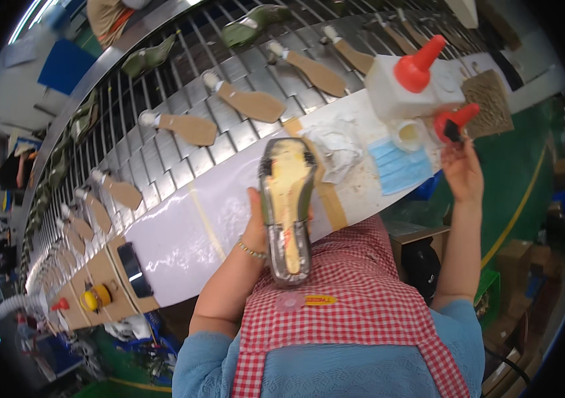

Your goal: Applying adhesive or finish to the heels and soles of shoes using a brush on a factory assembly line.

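My left hand (pixel 254 229) is closed round a lasted shoe (pixel 288 205), held bottom up over the table's front edge. Its underside is pale yellow with a dark rim, and green upper shows along the sides. Off to the right, my right hand (pixel 463 171) is raised at the table's end, fingers pinched just below a small black piece (pixel 451 131). That piece lies in front of a red cone nozzle (pixel 469 114); whether the fingers grip it is unclear. Beside them stand a white plastic bottle (pixel 388 89) with a red cone top and a small cup (pixel 407 134) of yellowish stuff.
A blue face mask (pixel 400 164) and crumpled white paper (pixel 337 147) lie on the white tabletop (pixel 186 229). Behind runs a slatted metal conveyor (pixel 183 156) with several brown insoles (pixel 249 103) and green uppers (pixel 252 25). A phone (pixel 134 270) and yellow tape roll (pixel 95 298) lie left.
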Action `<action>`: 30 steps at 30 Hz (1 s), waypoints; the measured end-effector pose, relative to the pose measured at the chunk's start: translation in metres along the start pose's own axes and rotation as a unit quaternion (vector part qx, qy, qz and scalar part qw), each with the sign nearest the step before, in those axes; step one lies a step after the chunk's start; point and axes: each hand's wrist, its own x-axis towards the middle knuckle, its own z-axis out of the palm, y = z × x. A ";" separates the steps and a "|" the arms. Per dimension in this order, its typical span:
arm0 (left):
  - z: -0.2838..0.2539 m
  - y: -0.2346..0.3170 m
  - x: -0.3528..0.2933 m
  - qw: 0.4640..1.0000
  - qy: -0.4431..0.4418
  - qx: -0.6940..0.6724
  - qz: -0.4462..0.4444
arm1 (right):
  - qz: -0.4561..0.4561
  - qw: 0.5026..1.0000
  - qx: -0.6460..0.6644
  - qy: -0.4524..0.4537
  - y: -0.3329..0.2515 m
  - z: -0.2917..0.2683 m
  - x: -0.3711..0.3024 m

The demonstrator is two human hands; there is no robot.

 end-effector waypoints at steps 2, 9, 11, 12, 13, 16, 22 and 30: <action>-0.004 -0.005 0.000 0.999 -0.027 -0.018 -0.008 | -0.025 0.999 -0.031 -0.025 -0.001 0.050 -0.016; 0.021 0.000 -0.014 0.999 0.027 0.018 -0.033 | 0.031 0.936 -0.282 -0.208 0.066 0.189 -0.090; 0.023 0.002 -0.016 0.998 0.038 0.009 -0.040 | 0.064 0.888 -0.368 -0.270 0.078 0.201 -0.097; 0.024 0.004 -0.017 0.999 0.024 0.008 -0.044 | 0.065 0.888 -0.368 -0.268 0.084 0.203 -0.099; 0.025 0.005 -0.019 0.999 0.011 0.007 -0.048 | 0.070 0.877 -0.385 -0.278 0.089 0.203 -0.102; 0.032 0.005 -0.024 0.998 0.045 0.017 -0.051 | 0.071 0.861 -0.405 -0.300 0.103 0.205 -0.105; 0.048 0.006 -0.026 0.992 0.110 0.033 -0.049 | -0.093 0.802 -0.498 -0.316 0.107 0.214 -0.104; 0.034 0.006 -0.032 0.996 0.064 0.037 -0.060 | -0.066 0.791 -0.476 -0.380 0.107 0.214 -0.111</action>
